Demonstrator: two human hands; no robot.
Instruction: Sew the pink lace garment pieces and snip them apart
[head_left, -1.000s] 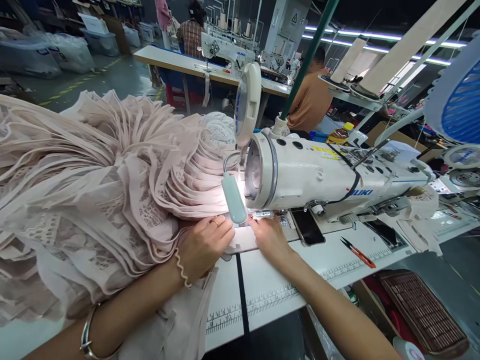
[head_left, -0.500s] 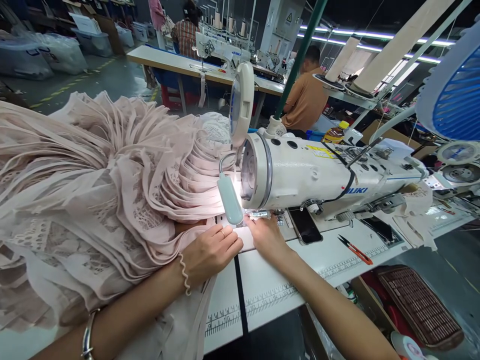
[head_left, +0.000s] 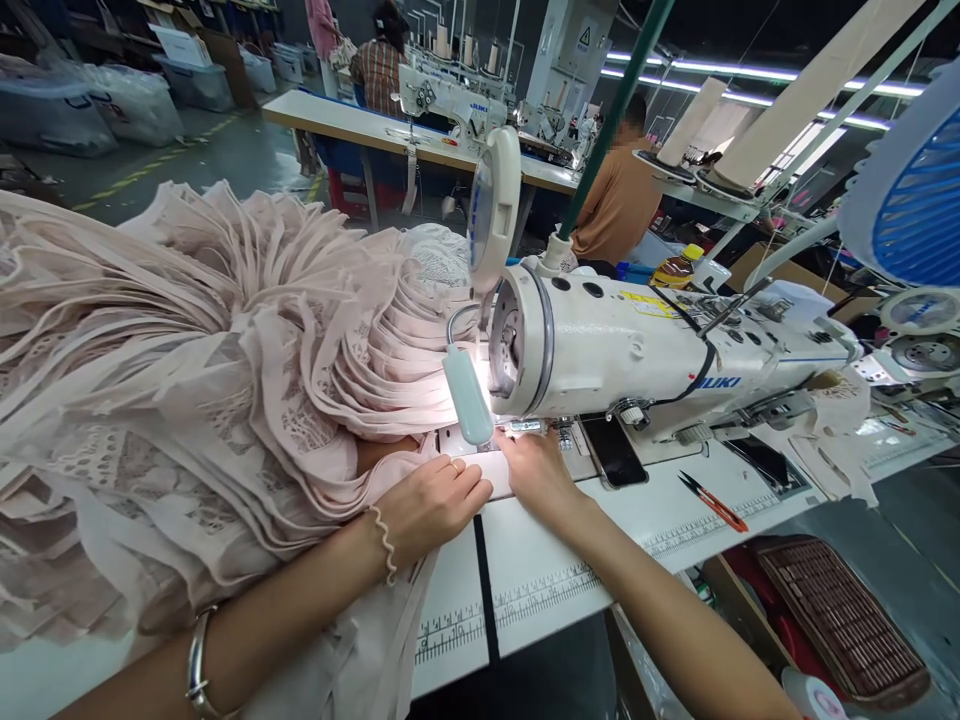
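Observation:
A large gathered heap of pale pink fabric [head_left: 292, 350] with lace parts covers the left side of the sewing machine [head_left: 600, 345]. My left hand [head_left: 439, 505] has its fingers curled round the fabric edge, just in front of the needle area. Close beside it, my right hand [head_left: 541, 475] pinches the same flat strip of fabric at the machine bed. Some of its fingertips are hidden by the machine head. A pale green lamp [head_left: 469, 395] lights the sewing spot and hides the needle.
On the white table [head_left: 540, 545] with ruler markings lie a phone [head_left: 613, 450] and orange-handled thread snips [head_left: 714, 502] to the right. A blue fan [head_left: 911, 180] stands at the upper right. Two seated people [head_left: 619, 190] and other machines are beyond.
The view has shifted slightly, so everything sits a little further right. Both hands keep nearly the same place and hold on the fabric.

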